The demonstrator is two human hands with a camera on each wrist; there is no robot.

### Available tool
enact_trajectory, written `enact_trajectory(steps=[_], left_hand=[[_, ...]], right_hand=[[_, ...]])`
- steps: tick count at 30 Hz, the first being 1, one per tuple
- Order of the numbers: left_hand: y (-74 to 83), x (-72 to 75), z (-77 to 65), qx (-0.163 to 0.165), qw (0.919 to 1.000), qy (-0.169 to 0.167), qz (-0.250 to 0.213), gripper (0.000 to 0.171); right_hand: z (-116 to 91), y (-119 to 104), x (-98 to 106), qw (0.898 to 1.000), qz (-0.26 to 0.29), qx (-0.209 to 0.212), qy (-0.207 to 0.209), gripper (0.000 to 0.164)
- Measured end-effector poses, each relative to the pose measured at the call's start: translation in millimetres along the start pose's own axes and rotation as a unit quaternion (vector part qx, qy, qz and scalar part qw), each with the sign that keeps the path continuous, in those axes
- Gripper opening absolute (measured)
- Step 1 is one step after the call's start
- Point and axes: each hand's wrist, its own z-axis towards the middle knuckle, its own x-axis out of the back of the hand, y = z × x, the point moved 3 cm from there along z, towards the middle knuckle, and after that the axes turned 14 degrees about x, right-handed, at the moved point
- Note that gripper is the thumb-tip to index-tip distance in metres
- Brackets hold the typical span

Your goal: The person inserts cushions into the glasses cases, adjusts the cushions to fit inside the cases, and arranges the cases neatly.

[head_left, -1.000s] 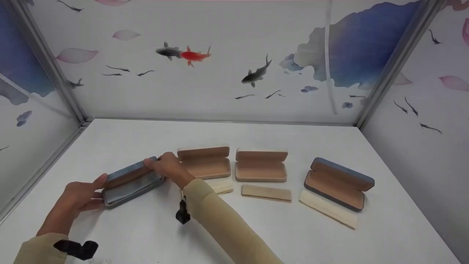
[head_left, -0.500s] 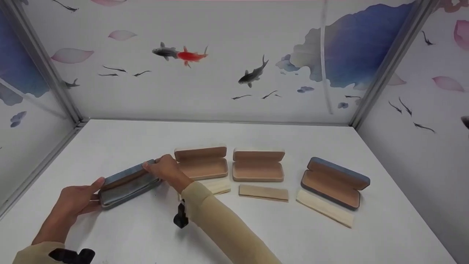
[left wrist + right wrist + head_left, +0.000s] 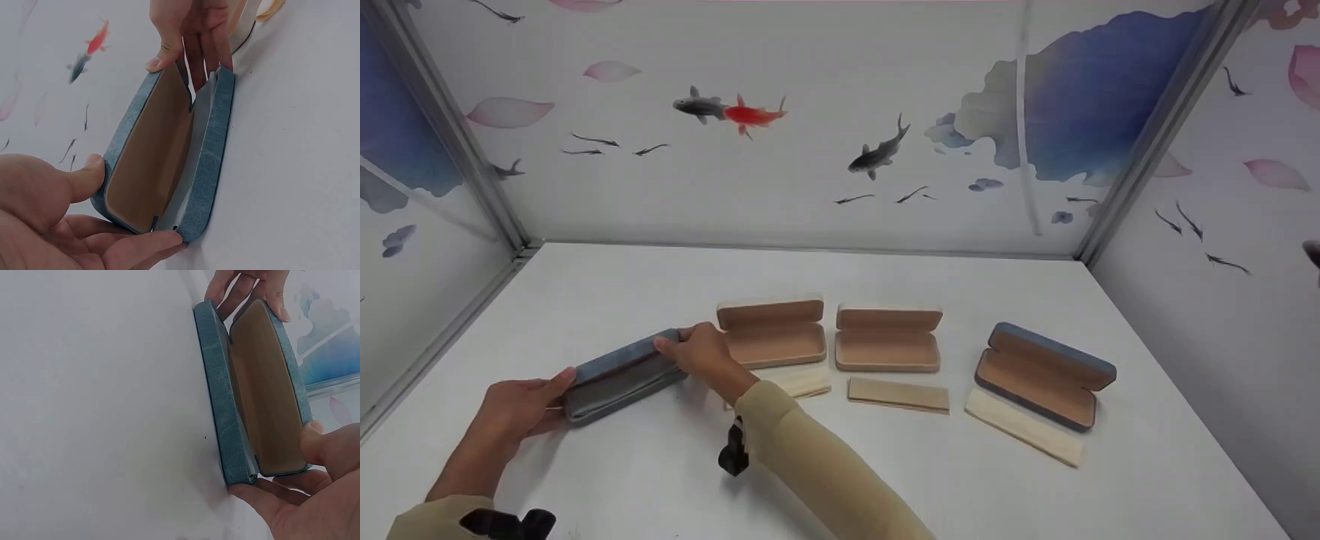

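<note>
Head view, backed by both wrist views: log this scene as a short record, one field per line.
Held item: blue leather-look oblong hinged case, tan-lined, lid partly open
Contents: flat grey item, perhaps cloth
Left hand: grips one end, thumb on lid
Right hand: grips opposite end, thumb on lid
Other cases: two pale oblong tan-lined cases, one blue oblong tan-lined case, all open
Strips: two cream fabric-like strips, one tan fabric-like strip, on the person's side of the open cases
Surface: white table
</note>
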Motion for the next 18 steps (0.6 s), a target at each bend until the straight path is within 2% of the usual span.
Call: enact_trajectory(steps=[2,5,12,18], left_hand=[[-1.3,-0.7,-1.3,0.002,0.9999,0.007,0.011,0.091],[-3.3,-1.6,-1.3,0.002,0.9999,0.01,0.004,0.092],[-3.0,-4.1,-1.5,0.001,0.9998,0.008,-0.021,0.094],[-5.1,-5.8,-0.9,-0.008,0.9999,0.011,-0.006,0.092]], right_hand=[[-1.4,1.3,-0.5,1.0,0.017,0.007,0.0,0.025],[-1.4,3.0,-1.7,0.999,0.028,0.015,-0.004,0.028],[0.7,7.3,-2.3,1.0,0.017,0.011,-0.003,0.025],[-0.1,10.5,-1.4,1.0,0.013,0.01,0.002,0.024]])
